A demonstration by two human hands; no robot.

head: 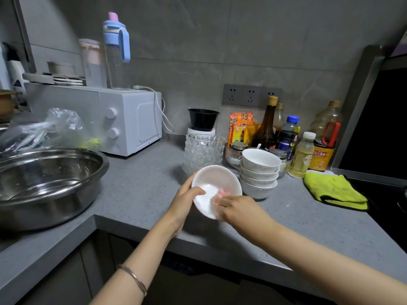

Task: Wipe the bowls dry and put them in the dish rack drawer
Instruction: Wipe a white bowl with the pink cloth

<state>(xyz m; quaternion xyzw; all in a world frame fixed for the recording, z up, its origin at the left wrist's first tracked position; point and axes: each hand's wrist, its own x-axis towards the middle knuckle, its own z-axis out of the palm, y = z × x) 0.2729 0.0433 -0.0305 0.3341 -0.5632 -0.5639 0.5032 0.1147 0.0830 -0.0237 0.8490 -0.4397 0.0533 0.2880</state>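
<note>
1. The grey speckled stone countertop (141,194) runs in an L across my feed. The cabinet fronts below it are too dark for me to read.
2. The large stainless steel basin (44,186) sits on the left leg of the counter, and the frame edge cuts off its left side.
3. The white microwave oven (130,122) stands behind the basin against the wall. A crumpled clear plastic bag (44,128) hides its lower left front.
4. The folded yellow-green microfibre cloth (334,192) lies at far right, beside a black surface that the frame cuts off.
5. The stack of clear faceted glass bowls (204,150) stands upright. The bowl in hand covers its base.
6. The stack of white ceramic bowls (259,172) stands just right of the bowl in hand; I cannot count them for certain. The bottles crowded behind the stack have labels too blurred to read.
7. The single white ceramic bowl (220,177) is held over the counter near its front edge, tilted toward me, in front of both stacks.
8. My left hand (185,201) grips that bowl's left rim with the thumb hooked inside. Its fingers are hidden behind the bowl.
9. My right hand (240,210) curls its fingers on a white wiping cloth with a pink patch (207,193) and presses it into the bowl's lower inside. The fingertips are blurred.
</note>
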